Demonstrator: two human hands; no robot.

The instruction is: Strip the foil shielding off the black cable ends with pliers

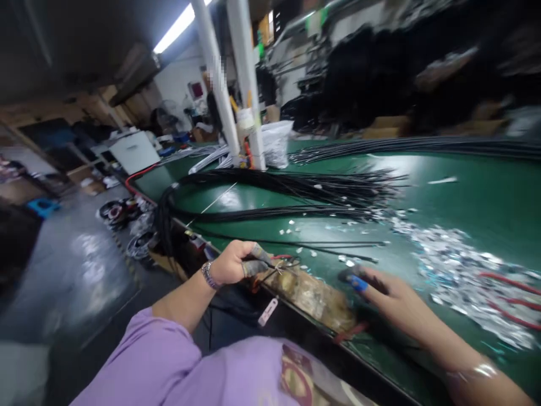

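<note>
My left hand [236, 264], with tape wrapped round its fingertips, pinches a black cable [267, 274] near the bench's front edge. Thin pale strands show at the cable's end, just past the fingertips. Beneath lies a block wrapped in brownish tape [315, 296], fixed along the edge. My right hand [382, 287] is over the bench to the right of that block, with blue tape on the thumb and dark covers on other fingers. Motion smears its fingertips, and no held thing can be made out there.
A thick bundle of black cables [262, 183] curves over the green bench [486, 194]. Silvery scraps [460, 265] are heaped at right beside red-handled tools [513, 304]. White posts [247, 79] and a white bag [276, 144] stand behind. A pink-white tag [267, 312] hangs at the front edge.
</note>
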